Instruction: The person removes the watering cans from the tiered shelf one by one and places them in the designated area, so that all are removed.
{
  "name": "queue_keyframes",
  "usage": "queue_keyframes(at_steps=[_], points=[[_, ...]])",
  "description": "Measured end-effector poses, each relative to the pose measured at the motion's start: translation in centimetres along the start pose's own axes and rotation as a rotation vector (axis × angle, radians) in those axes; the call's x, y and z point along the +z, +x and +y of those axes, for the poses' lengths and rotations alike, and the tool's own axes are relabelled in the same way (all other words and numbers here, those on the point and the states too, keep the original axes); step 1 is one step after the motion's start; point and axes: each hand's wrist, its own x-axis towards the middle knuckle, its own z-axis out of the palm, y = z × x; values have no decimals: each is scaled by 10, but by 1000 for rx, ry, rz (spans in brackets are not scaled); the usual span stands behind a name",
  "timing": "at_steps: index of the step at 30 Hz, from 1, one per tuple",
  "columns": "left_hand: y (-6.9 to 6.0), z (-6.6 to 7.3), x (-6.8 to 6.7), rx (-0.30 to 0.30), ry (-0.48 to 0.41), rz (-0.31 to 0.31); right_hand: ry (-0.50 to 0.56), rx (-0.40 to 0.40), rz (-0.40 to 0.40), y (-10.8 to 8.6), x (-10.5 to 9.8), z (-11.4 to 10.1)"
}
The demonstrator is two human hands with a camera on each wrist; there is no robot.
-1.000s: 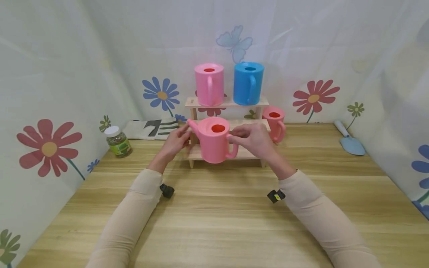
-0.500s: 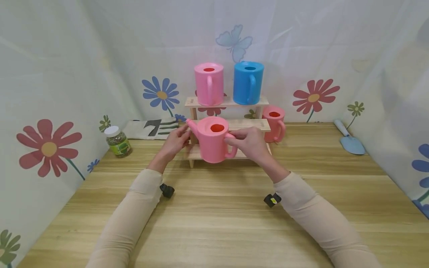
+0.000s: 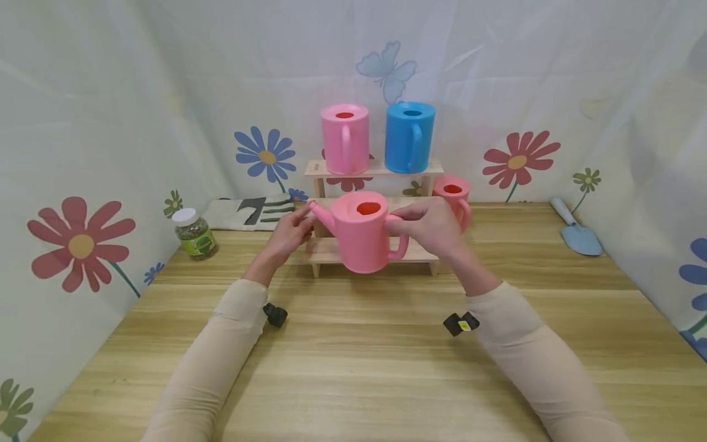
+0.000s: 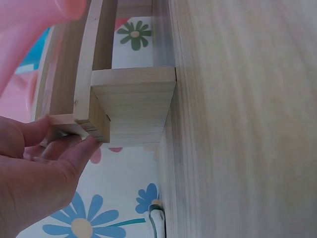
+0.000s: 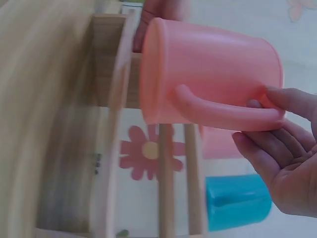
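Note:
A pink watering can (image 3: 361, 242) hangs in front of the wooden rack (image 3: 375, 169), its spout pointing left. My right hand (image 3: 433, 227) grips the top of its handle, thumb on one side and fingers curled under, as the right wrist view shows on the handle (image 5: 233, 115). My left hand (image 3: 287, 236) holds the left end of the rack's middle shelf. In the left wrist view its thumb and fingers pinch the wooden shelf end (image 4: 91, 119). The watering can hides much of the middle and lower shelves.
Another pink watering can (image 3: 345, 141) and a blue one (image 3: 410, 138) stand on the top shelf. A third pink can (image 3: 453, 190) stands behind the rack's right side. A jar (image 3: 196, 236) and gloves (image 3: 248, 212) lie left; a trowel (image 3: 577, 233) lies right.
The held watering can shifted slightly left, then moved right and a little nearer with my right hand. My left hand has stayed on the rack.

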Motion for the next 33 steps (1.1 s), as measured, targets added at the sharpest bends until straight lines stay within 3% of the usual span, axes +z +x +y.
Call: queue_keyframes(at_steps=[7,11,19,28,33], points=[[2,-4,-1,4,-15,-27,-15,24,-38,-11,-43,-16],[2,-4,-1,-6,-25,-30,-77,15,21,-20,-72,-24],[2,-5,-2,2,-33,-30,-52,1,134,-41,-133,-20],[3,-7,-2,4,-49,-36,73,167,317,-54,-195,9],[3,-7,-3,-1,-57,-38,-79,361,457,-51,-206,24]])
